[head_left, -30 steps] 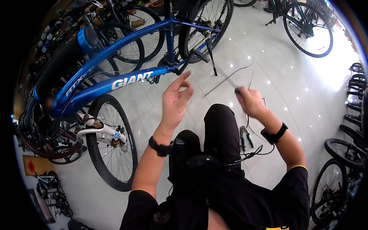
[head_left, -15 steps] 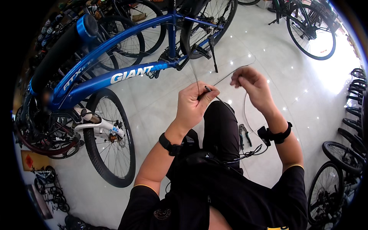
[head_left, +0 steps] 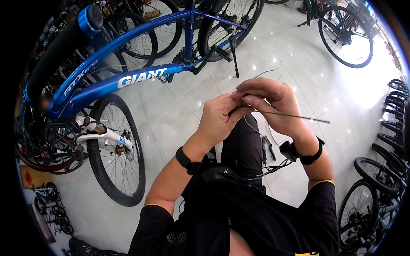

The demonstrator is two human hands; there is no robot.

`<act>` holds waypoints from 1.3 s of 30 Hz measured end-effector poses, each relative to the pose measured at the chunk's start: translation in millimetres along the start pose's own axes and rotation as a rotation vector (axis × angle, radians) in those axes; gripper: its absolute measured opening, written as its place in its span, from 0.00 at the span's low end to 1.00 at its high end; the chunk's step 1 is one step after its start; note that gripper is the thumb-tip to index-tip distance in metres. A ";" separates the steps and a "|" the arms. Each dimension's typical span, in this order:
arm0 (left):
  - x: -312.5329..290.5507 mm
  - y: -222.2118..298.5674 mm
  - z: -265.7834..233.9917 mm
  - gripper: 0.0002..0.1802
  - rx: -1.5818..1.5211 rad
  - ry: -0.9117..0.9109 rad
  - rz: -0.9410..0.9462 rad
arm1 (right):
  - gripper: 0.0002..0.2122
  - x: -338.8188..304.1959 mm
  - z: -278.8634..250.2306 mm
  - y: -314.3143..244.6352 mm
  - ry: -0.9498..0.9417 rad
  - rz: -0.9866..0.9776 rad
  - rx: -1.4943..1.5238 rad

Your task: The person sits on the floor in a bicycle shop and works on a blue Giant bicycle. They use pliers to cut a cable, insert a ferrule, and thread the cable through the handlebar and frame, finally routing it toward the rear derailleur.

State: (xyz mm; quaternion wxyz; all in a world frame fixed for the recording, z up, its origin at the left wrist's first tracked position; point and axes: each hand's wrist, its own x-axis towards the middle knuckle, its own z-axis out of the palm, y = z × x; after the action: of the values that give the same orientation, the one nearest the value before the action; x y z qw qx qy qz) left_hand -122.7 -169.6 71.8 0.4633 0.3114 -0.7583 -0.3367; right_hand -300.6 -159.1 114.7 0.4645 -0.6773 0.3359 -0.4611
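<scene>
left hand (head_left: 220, 117) pinched the thin cable (head_left: 315, 120), right hand (head_left: 275, 102) curled in, grip unclear, and that three-o'clock end wanted steadying!

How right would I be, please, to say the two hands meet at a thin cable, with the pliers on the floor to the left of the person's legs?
The side is wrong: the head view shows the pliers on the floor to the right of the person's legs. The left hand and right hand meet at the thin cable.
</scene>
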 end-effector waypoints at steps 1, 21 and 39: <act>0.0 1.3 0.4 0.10 0.023 0.001 0.004 | 0.09 0.5 -1.2 -0.5 -0.006 -0.003 -0.026; -5.3 -6.3 12.4 0.07 0.123 0.033 -0.073 | 0.06 -8.1 15.7 32.3 0.195 0.011 -0.017; -50.8 -0.2 -43.1 0.19 0.152 -0.189 -0.368 | 0.16 -14.4 3.1 26.4 0.197 0.111 0.173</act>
State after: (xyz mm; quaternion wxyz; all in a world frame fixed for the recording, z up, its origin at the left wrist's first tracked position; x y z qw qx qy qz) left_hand -64.3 -139.4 61.4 0.2960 0.4455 -0.7521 -0.3851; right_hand -303.5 -154.4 85.0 0.5108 -0.5664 0.3760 -0.5262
